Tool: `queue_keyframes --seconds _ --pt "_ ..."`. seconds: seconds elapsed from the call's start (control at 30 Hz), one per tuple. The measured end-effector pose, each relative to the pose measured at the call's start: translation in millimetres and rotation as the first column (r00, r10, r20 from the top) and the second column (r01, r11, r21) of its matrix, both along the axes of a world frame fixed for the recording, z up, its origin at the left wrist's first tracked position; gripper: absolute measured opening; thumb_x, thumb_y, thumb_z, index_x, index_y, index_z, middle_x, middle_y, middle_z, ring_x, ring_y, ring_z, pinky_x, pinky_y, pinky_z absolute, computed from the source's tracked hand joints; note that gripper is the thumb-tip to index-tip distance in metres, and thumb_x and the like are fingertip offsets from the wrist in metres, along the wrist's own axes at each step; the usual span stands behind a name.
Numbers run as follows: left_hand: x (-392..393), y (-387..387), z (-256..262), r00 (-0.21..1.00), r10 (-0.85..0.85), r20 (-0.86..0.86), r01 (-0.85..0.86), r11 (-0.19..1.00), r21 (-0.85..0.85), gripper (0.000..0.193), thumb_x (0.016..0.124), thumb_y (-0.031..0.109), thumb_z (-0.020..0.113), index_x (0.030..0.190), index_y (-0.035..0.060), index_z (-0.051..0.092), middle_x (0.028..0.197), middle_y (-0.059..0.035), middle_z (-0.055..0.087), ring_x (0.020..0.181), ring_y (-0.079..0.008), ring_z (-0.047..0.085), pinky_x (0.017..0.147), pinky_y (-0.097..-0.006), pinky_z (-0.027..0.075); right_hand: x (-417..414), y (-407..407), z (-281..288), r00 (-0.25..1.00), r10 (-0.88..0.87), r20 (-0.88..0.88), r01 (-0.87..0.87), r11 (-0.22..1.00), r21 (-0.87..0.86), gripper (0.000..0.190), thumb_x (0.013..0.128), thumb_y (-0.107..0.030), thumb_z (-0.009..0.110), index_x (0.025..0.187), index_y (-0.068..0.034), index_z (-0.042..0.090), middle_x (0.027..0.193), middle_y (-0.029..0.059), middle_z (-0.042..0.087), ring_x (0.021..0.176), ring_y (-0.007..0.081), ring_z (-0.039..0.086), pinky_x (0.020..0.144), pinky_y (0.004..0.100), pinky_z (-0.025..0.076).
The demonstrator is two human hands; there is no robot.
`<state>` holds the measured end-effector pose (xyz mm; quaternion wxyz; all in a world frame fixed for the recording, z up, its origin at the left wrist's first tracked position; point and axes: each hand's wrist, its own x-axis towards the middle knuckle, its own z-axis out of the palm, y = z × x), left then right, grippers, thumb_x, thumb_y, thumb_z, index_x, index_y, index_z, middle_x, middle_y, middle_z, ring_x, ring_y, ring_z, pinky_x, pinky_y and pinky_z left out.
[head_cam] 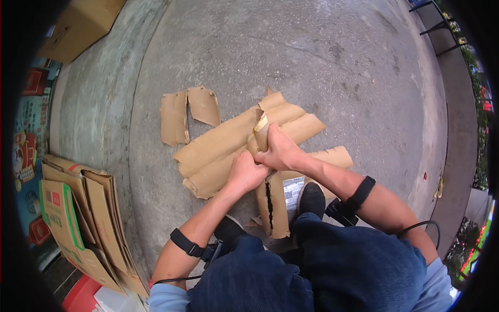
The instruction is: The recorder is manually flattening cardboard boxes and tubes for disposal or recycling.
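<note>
Low over the concrete, both hands are closed on a torn brown cardboard piece (pixel 278 222), which has a long dark split down its lower part. My left hand (pixel 248 173) makes a fist around its left side, just above the split. Pressed against the same piece is my right hand (pixel 281 152), thumb pointing up along a rolled part with yellowish tape (pixel 262 124) on it. Under and beyond my hands lies a larger curled cardboard sheet (pixel 218 138) with ragged ends. A white label (pixel 292 192) bearing writing and a printed code sits beside my right shoe (pixel 312 199).
Two torn cardboard scraps (pixel 174 117) lie ahead on the left. Folded cardboard boxes (pixel 97 210) lean at the left, near a red container (pixel 82 293). A large carton (pixel 84 29) stands at upper left. A dark metal frame (pixel 438 29) stands at upper right.
</note>
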<state>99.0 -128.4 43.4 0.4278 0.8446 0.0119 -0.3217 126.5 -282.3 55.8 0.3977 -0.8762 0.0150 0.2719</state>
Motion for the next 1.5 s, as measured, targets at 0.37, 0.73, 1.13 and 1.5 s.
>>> queue_keyframes --seconds 0.37,0.73,1.13,1.5 --pt "-15 3 2 0.954 0.218 0.207 -0.201 0.974 -0.103 0.071 0.082 0.021 0.076 0.138 0.0007 0.038 0.111 -0.0255 0.071 0.106 -0.0406 0.070 0.090 -0.0465 0.056 -11 -12 -6 0.994 0.029 0.108 -0.053 0.972 0.228 0.060 0.081 -0.019 0.073 0.122 0.006 0.038 0.098 0.0361 0.065 0.098 0.0491 0.067 0.086 0.0487 0.053" --pt "-9 -4 23 0.946 0.140 0.294 -0.154 0.988 0.027 0.060 0.077 0.008 0.075 0.123 -0.0075 0.040 0.092 -0.0316 0.069 0.092 -0.0504 0.069 0.079 -0.0538 0.056 -16 -3 1 0.971 0.056 0.235 -0.064 0.998 0.029 0.060 0.083 -0.015 0.073 0.120 0.010 0.034 0.085 0.0368 0.065 0.086 0.0535 0.066 0.076 0.0544 0.055" --pt "-11 -8 32 0.951 0.014 0.309 -0.074 0.980 0.185 0.059 0.076 0.005 0.076 0.122 -0.0110 0.043 0.083 -0.0312 0.068 0.084 -0.0490 0.070 0.074 -0.0538 0.057 -24 0 6 0.954 0.196 0.229 -0.125 0.949 -0.291 0.071 0.082 -0.026 0.076 0.119 0.021 0.038 0.075 0.0313 0.066 0.075 0.0482 0.069 0.067 0.0520 0.056" --pt "-22 -1 24 0.950 -0.012 0.313 -0.007 0.998 0.061 0.068 0.076 0.009 0.078 0.128 -0.0161 0.042 0.089 -0.0337 0.067 0.089 -0.0497 0.069 0.075 -0.0516 0.056 -33 -3 3 0.963 0.182 0.199 -0.154 0.977 -0.150 0.077 0.084 -0.019 0.067 0.130 0.028 0.025 0.076 0.0370 0.064 0.074 0.0545 0.065 0.069 0.0572 0.055"
